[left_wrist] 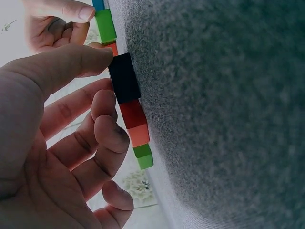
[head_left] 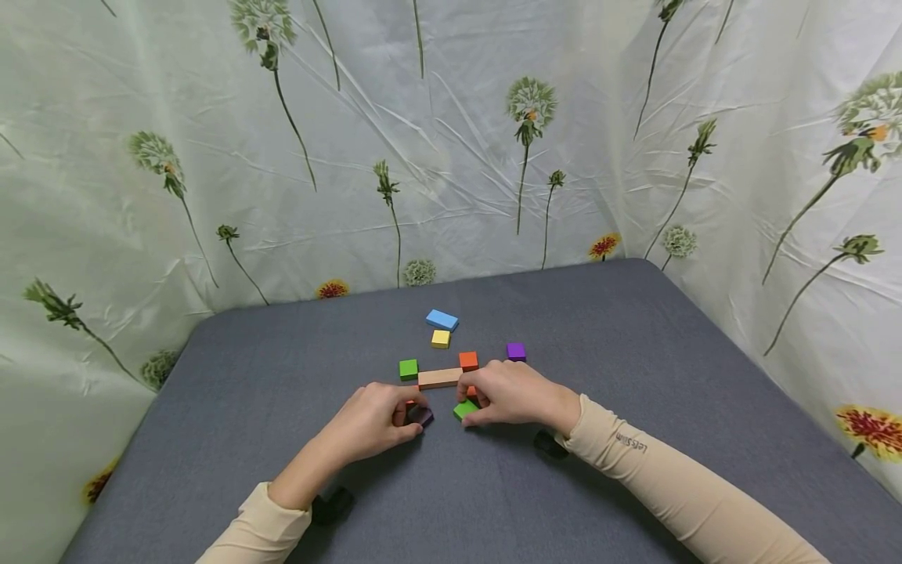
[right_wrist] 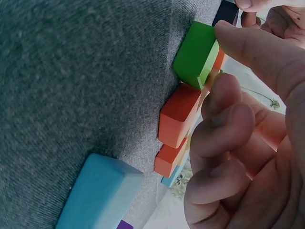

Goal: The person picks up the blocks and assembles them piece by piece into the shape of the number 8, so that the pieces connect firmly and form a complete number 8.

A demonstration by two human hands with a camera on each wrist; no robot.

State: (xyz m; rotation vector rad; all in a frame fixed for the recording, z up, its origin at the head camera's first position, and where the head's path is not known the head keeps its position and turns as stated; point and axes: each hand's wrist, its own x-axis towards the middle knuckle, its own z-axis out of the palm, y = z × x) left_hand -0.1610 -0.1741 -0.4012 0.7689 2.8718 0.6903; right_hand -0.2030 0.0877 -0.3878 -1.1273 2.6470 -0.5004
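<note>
Blocks (head_left: 440, 378) on table (head_left: 634, 352), left hand (head_left: 377, 419) and right hand (head_left: 517, 394) at near side, cloth (head_left: 458, 180) behind (and rightward).

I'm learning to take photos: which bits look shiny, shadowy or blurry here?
Head view: shiny creases streak the flowered cloth, and a shadow darkens the grey surface below the left hand; left wrist view: that surface looks blurry on the right, the dark block nearly black; right wrist view: the blue block has a paler end.
</note>
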